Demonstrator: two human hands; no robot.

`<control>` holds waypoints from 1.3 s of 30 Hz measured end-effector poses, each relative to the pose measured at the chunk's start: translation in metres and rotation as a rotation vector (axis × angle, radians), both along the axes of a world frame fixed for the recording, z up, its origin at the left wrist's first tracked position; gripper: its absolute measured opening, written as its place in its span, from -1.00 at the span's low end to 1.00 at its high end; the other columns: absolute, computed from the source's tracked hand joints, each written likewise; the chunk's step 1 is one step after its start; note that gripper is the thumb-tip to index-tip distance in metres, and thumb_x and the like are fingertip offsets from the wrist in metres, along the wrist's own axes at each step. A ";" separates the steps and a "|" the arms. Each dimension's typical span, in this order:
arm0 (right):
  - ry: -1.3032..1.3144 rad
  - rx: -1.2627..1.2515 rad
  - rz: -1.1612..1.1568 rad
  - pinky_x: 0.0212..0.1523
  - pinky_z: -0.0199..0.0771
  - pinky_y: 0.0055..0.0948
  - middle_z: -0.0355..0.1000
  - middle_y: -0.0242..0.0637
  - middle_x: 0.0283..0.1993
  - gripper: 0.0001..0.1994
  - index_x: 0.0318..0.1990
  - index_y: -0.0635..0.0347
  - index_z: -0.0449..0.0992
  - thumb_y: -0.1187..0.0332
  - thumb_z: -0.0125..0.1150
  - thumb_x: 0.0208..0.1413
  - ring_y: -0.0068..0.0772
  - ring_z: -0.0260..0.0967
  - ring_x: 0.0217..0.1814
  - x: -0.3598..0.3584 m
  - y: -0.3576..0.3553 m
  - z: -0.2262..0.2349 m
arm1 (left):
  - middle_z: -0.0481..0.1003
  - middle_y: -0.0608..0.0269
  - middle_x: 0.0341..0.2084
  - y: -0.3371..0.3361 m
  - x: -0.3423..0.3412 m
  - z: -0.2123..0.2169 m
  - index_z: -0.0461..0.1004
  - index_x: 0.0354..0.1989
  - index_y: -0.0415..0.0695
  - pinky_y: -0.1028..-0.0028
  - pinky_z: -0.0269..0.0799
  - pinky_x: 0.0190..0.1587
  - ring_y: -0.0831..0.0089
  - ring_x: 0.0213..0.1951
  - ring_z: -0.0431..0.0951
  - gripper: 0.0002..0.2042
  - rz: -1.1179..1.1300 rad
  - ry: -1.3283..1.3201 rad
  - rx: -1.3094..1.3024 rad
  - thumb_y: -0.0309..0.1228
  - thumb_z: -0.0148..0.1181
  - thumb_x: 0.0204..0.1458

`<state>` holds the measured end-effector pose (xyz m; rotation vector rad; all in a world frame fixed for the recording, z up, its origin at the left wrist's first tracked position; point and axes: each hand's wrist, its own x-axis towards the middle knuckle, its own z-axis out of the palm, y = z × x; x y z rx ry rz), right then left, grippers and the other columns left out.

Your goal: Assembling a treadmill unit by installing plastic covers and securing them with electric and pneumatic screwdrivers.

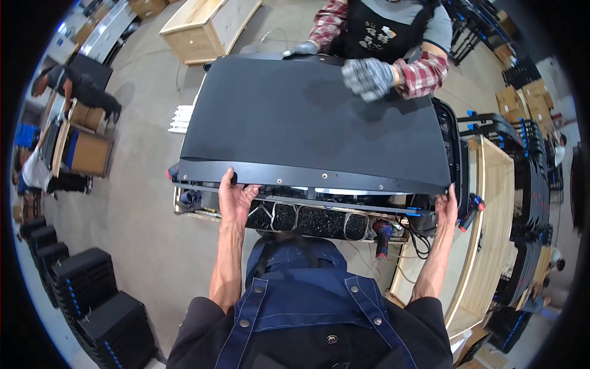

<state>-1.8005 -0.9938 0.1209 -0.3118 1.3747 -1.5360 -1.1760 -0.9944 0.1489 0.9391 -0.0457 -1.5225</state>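
Observation:
A large black panel [313, 117] lies across the bench in front of me, with a dark metal strip [301, 175] along its near edge. Several screws or holes dot that strip. My left hand [235, 200] grips the strip left of its middle, thumb up on its face. At the panel's near right corner, my right hand [446, 208] pinches the edge; part of its fingers is hidden. Across from me, a co-worker's gloved hand [369, 80] is raised over the panel, somewhat blurred. The co-worker's other glove [301, 49] rests at the far edge.
Below the strip, bins of small black parts [329, 222] line the bench front, beside a cordless driver [382, 237]. Another driver [472, 212] sits at the right. A long wooden crate [485, 240] stands to my right, another crate [206, 31] beyond. Stacked black parts [117, 320] stand lower left.

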 end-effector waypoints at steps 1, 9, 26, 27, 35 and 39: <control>0.055 0.156 0.001 -0.58 0.46 -0.67 0.56 -0.22 -0.34 -0.60 -0.15 0.25 0.54 0.04 0.35 0.17 -0.47 0.49 -0.48 -0.001 0.001 -0.004 | 0.52 -0.05 -0.15 0.011 0.003 -0.017 0.30 0.15 -0.27 0.34 0.64 -0.27 0.16 -0.26 0.62 -0.51 0.038 -0.051 0.015 -0.08 0.04 0.29; 0.576 0.371 0.001 -0.74 0.19 -0.68 0.39 -0.34 -0.64 -0.54 -0.38 0.27 0.52 -0.04 0.39 0.10 -0.59 0.28 -0.72 0.042 0.046 0.025 | 0.54 0.16 -0.34 0.035 0.040 -0.057 0.41 -0.18 -0.21 0.42 0.60 -0.22 0.39 -0.30 0.61 -0.65 0.102 -0.438 0.161 -0.12 0.19 0.24; 0.877 0.369 0.169 -0.71 0.13 -0.57 0.30 -0.43 -0.67 -0.51 -0.33 0.18 0.50 -0.14 0.10 0.28 -0.62 0.18 -0.72 0.058 0.066 -0.017 | 0.62 0.08 -0.29 0.078 0.064 -0.071 0.43 -0.07 -0.27 0.39 0.53 -0.15 0.36 -0.24 0.62 -0.49 -0.415 -1.020 0.296 0.05 0.08 0.25; 0.809 0.292 0.142 -0.74 0.17 -0.64 0.34 -0.44 -0.64 -0.55 -0.25 0.17 0.51 -0.09 0.08 0.31 -0.67 0.19 -0.74 0.048 0.071 -0.025 | 0.60 0.03 -0.19 0.074 0.058 -0.070 0.39 0.02 -0.29 0.36 0.53 -0.12 0.32 -0.18 0.62 -0.45 -0.292 -0.793 0.239 0.07 0.05 0.26; 1.441 0.082 0.622 -0.36 0.45 -0.14 0.51 -0.16 -0.42 -0.58 -0.15 0.27 0.50 0.04 0.33 0.12 -0.06 0.49 -0.38 0.022 0.076 -0.021 | 0.14 0.18 0.41 0.075 0.062 -0.141 0.06 0.45 0.12 0.11 0.21 0.39 0.17 0.42 0.13 -0.35 0.069 0.152 -0.142 0.02 0.05 0.23; 1.740 0.263 0.916 -0.28 0.41 0.02 0.47 0.09 -0.43 -0.55 -0.37 0.27 0.51 -0.04 0.30 0.05 0.21 0.46 -0.27 0.007 0.048 0.020 | 0.31 0.23 0.30 0.065 0.063 -0.154 0.25 0.34 -0.02 0.25 0.43 0.25 0.26 0.30 0.31 -0.34 0.124 0.072 -0.130 0.03 0.19 0.12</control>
